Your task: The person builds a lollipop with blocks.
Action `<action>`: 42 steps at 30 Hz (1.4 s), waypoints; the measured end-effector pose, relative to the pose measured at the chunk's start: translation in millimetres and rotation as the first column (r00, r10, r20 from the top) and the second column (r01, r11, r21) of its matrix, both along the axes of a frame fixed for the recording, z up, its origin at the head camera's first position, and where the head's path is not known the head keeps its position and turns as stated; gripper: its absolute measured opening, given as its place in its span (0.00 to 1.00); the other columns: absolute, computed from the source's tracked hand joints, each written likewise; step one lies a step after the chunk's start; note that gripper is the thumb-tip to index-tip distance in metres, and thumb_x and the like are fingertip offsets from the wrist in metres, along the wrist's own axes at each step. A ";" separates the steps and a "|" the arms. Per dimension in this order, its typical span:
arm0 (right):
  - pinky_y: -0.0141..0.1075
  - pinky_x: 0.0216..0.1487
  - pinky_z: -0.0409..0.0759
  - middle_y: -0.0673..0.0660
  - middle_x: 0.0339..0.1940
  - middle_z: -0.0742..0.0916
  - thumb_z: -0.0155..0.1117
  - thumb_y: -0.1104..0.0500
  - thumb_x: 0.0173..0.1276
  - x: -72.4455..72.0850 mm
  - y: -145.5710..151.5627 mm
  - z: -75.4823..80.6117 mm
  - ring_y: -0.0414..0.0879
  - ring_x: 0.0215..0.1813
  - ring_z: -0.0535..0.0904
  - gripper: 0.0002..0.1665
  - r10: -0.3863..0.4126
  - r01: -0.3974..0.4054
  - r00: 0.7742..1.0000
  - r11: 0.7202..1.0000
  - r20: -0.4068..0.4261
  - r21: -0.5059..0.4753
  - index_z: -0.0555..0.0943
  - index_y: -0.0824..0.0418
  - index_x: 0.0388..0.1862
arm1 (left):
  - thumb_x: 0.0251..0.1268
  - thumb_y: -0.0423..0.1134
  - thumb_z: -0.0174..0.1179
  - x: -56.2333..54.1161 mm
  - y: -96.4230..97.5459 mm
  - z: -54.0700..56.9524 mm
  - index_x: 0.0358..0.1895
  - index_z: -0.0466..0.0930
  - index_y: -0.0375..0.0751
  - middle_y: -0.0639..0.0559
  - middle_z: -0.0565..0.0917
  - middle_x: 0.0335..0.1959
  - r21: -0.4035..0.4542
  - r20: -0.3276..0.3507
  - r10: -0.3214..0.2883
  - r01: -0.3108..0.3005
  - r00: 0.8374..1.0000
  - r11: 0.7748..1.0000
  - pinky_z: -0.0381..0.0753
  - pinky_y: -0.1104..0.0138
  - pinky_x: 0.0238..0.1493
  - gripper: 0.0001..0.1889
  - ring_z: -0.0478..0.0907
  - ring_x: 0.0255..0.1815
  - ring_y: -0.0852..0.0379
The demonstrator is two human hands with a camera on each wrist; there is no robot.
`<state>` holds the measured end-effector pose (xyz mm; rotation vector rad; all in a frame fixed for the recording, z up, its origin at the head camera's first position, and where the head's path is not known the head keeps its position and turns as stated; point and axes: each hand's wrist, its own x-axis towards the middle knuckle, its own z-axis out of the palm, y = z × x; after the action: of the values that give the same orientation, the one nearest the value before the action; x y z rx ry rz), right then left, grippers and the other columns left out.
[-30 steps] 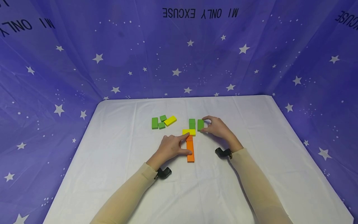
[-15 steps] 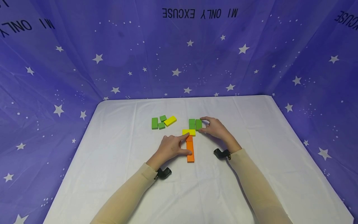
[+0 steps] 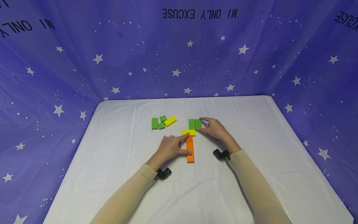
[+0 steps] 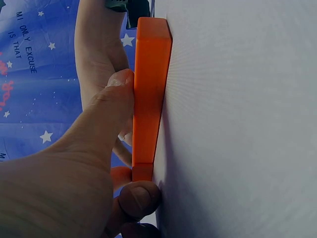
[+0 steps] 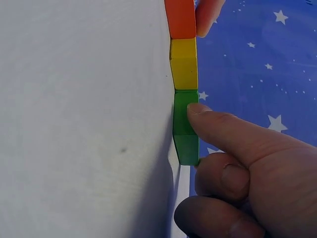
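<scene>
My right hand [image 3: 217, 129] pinches a green rectangular block [image 3: 198, 124] between thumb and index finger. That block lies flush along the right side of two small green blocks [image 3: 191, 121], stacked end to end. Just below them a yellow block [image 3: 185, 132] lies crosswise. A small orange block [image 3: 189, 138] and a long orange block [image 3: 190, 159] continue the row toward me. My left hand [image 3: 169, 146] lies over this row, its index fingertip on the yellow block and its thumb pressing the long orange block, as the left wrist view also shows.
Left of the row lies a loose group: a green rectangular block [image 3: 154, 123], two small green blocks [image 3: 161, 125] and a tilted yellow block [image 3: 170, 121]. All rest on a white-covered table [image 3: 126, 143]. A purple star-patterned curtain [image 3: 156, 56] surrounds its back and sides.
My right hand has slid the green rectangular block leftward, closing the gap to the two small green blocks. The left hand has stayed in place on the row.
</scene>
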<state>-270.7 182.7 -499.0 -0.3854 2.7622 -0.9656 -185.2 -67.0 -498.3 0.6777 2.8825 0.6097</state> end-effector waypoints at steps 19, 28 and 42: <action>0.39 0.27 0.67 0.53 0.21 0.76 0.74 0.46 0.60 1.3 -1.2 0.2 0.46 0.25 0.70 0.40 0.007 -0.007 1.000 1.000 -0.004 0.012 0.73 0.53 0.71 | 0.43 0.76 0.65 0.1 -0.2 -0.6 0.72 0.69 0.60 0.58 0.70 0.15 -0.013 0.000 0.000 0.000 1.000 1.000 0.58 0.62 0.31 0.49 0.66 0.19 0.58; 0.39 0.25 0.64 0.52 0.15 0.74 0.74 0.45 0.59 2.1 -1.6 1.3 0.44 0.20 0.66 0.44 -0.007 0.007 1.000 1.000 -0.006 -0.016 0.71 0.52 0.73 | 0.44 0.76 0.65 -0.2 -0.3 0.8 0.72 0.70 0.60 0.59 0.71 0.15 -0.008 -0.006 -0.004 0.004 1.000 1.000 0.59 0.62 0.31 0.48 0.67 0.19 0.58; 0.37 0.20 0.62 0.49 0.11 0.71 0.66 0.31 0.60 13.0 -7.1 3.1 0.43 0.15 0.63 0.49 0.054 -0.053 0.998 0.998 0.010 -0.038 0.64 0.46 0.76 | 0.43 0.76 0.65 -0.4 -1.1 -0.4 0.72 0.69 0.60 0.59 0.71 0.15 -0.001 -0.009 -0.009 0.009 1.000 1.000 0.58 0.62 0.31 0.49 0.67 0.18 0.58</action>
<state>-257.7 175.6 -495.9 -0.4561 2.7121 -1.0055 -185.6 -68.2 -498.6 0.6955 2.8864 0.6051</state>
